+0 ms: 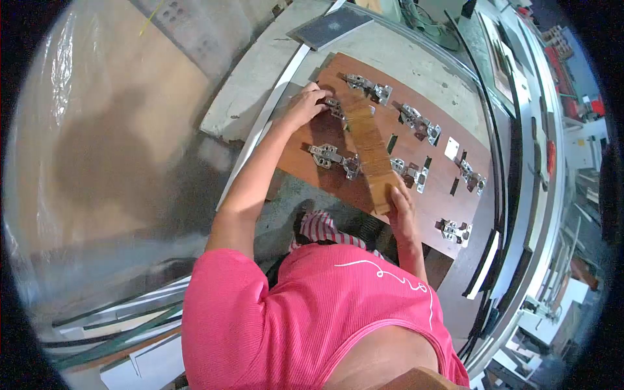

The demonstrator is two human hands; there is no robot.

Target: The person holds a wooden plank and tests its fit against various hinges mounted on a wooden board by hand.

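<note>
My left hand (pixel 307 107) reaches over the left edge of a reddish-brown wooden board (pixel 435 172), its fingers closed round the end of a metal cabinet hinge (pixel 334 108). In my right hand (pixel 403 211) is the near end of a flat brown wooden strip (pixel 370 153), gripped between thumb and fingers. The strip slants across the board, and its far end lies beside the hinge at my left hand. Several more cabinet hinges (pixel 419 123) are spread over the board, one (pixel 333 159) just left of the strip and one (pixel 409 174) partly behind it.
Short black strips (pixel 454 186) and a white rectangular piece (pixel 452 148) lie among the hinges. A dark flat slab (pixel 330 27) sits beyond the board. Long metal and dark profiles (pixel 500 162) run along the right. A plastic-covered brown sheet (pixel 117 110) stands at left.
</note>
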